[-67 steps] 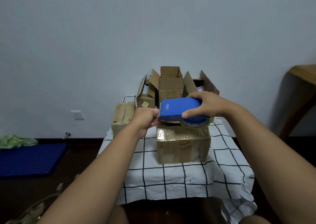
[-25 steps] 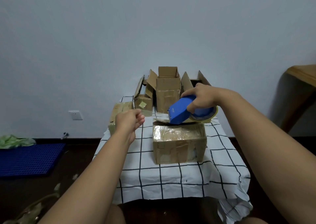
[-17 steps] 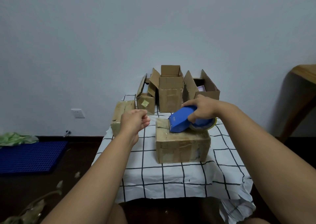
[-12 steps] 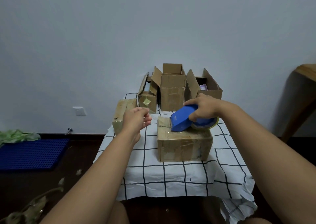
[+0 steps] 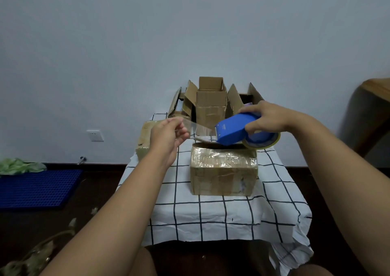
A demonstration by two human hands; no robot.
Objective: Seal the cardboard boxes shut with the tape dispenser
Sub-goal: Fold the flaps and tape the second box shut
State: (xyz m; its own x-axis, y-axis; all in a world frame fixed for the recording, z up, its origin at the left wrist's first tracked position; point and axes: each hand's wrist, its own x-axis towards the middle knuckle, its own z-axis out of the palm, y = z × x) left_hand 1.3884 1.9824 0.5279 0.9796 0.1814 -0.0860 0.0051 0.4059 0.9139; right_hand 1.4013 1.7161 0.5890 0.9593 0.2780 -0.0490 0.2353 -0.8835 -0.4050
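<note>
Since half a second ago, the tape dispenser [image 5: 236, 129] has lifted off the cardboard box [image 5: 223, 168] and now hangs just above its far edge, with a clear strip of tape [image 5: 197, 128] drawn out to the left.

Head view: the right hand [image 5: 267, 117] grips the blue dispenser over its top, fingers curled round the body. The left hand [image 5: 167, 133] pinches the strip's free end. The closed box sits on the checked bench [image 5: 211, 216], already glossy with tape. 3 open boxes [image 5: 211, 102] stand behind.

The tape looks light, limp and sticky, so it probably wants tension and a hold at its end; the dispenser seems rigid, best held across the body.
</note>
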